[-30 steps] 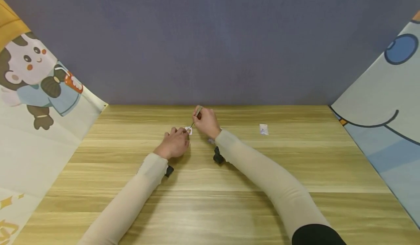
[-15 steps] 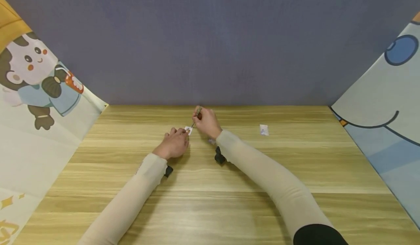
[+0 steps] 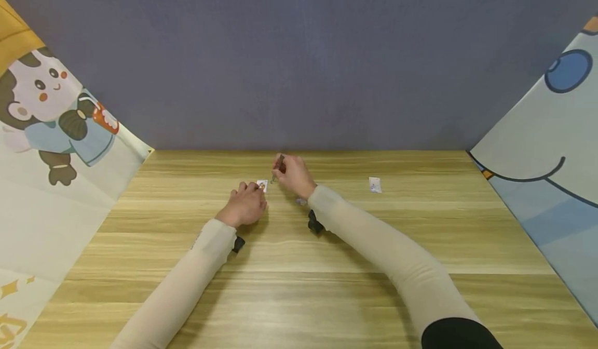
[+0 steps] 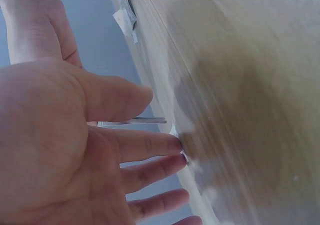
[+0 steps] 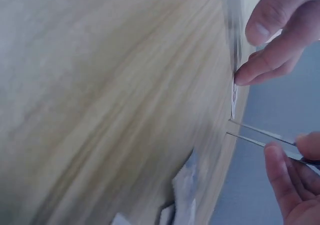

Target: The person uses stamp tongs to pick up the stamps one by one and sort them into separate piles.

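Observation:
A small white stamp (image 3: 262, 185) with a coloured picture lies flat on the wooden table. Fingertips of my left hand (image 3: 245, 204) rest on its near left part and cover some of it; the fingers look fairly straight in the left wrist view, thumb apart. My right hand (image 3: 295, 176) pinches a pair of metal tweezers (image 3: 279, 164) between thumb and fingers. Slim tips of the tweezers (image 5: 250, 138) point down close to the tabletop, spread a little apart, with nothing between them. They stand just right of the stamp, apart from it in the head view.
Another small paper piece (image 3: 375, 185) lies farther right on the table (image 3: 299, 297). More pieces (image 3: 301, 201), partly hidden under my right wrist, show a jagged edge (image 5: 184, 185) in the right wrist view. A grey wall (image 3: 299, 63) closes off the back; printed panels flank both sides.
My left hand and the stamp have shifted slightly left. The tweezers' tips, which were at the stamp's right edge, are now apart from it, and their angle has turned a little.

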Available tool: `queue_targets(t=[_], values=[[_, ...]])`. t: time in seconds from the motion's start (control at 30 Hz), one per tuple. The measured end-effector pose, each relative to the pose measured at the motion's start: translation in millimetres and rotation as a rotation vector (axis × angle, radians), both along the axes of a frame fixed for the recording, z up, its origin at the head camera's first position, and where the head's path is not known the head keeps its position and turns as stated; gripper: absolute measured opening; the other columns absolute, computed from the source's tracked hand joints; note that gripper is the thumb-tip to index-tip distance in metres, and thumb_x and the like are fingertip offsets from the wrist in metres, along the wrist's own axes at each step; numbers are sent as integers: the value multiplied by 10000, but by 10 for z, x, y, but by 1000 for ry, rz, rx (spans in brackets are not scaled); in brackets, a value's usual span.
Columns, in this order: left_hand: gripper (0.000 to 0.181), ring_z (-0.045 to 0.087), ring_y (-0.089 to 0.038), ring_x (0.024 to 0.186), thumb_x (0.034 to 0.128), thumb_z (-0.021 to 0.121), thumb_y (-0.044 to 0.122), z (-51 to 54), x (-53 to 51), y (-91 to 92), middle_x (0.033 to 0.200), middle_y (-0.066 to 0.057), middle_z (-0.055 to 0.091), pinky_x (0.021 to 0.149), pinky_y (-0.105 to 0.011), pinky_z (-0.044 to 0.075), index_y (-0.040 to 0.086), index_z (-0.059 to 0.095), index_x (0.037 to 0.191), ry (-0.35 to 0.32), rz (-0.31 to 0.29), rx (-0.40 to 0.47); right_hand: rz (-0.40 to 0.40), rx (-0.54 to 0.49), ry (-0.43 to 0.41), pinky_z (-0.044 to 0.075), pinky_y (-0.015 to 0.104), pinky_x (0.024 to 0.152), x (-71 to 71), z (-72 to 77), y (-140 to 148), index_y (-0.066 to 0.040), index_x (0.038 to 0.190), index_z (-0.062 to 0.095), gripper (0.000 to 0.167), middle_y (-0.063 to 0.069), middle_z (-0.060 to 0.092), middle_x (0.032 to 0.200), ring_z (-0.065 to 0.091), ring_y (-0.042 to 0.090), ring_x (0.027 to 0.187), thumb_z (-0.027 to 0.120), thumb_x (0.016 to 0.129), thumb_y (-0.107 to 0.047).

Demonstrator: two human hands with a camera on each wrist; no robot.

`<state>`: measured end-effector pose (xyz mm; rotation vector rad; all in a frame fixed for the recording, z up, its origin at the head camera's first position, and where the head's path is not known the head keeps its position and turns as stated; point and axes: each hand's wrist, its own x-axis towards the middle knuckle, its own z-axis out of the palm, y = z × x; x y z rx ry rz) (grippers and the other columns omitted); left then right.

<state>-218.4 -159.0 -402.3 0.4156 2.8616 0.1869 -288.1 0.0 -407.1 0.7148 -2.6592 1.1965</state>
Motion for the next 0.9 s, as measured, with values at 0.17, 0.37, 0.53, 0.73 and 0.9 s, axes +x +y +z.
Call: queue_targets(t=[0.17,0.37,0.53,0.73,0.9], values=[[495,295,-353,1261,1002,438,289,-16,-16,27,1412,-168,364,960,-534,293,-23,436,1387,6,-7,4,9,-39,35,467,241,623,-44,-20,122,-92,926,646,32,-5,636,811,574,109,699,657,896,-99],[451,270,-355,1294,999,419,223,17,-11,120,1433,-158,351,954,-552,286,21,432,1402,52,-55,33,9,-129,78,438,286,766,-83,106,337,-82,922,657,48,-21,646,770,596,91,664,667,890,-116],[444,263,-334,1312,996,423,207,35,-13,248,1448,-124,346,950,-538,289,62,430,1416,69,-99,70,33,-186,64,496,263,653,-89,184,552,-55,899,651,38,33,650,766,619,120,648,656,887,-91],[446,278,-322,1304,984,434,183,28,-10,371,1452,-108,356,949,-519,291,60,437,1413,82,-151,102,50,-190,32,512,287,582,-111,133,815,-59,844,632,43,42,640,739,648,234,665,664,873,-65],[426,301,-300,1298,984,446,187,11,-7,457,1435,-80,385,998,-561,249,92,466,1399,81,-200,129,77,-191,-14,514,313,559,-116,90,1005,-57,834,617,55,141,652,759,655,327,681,640,873,-27]])
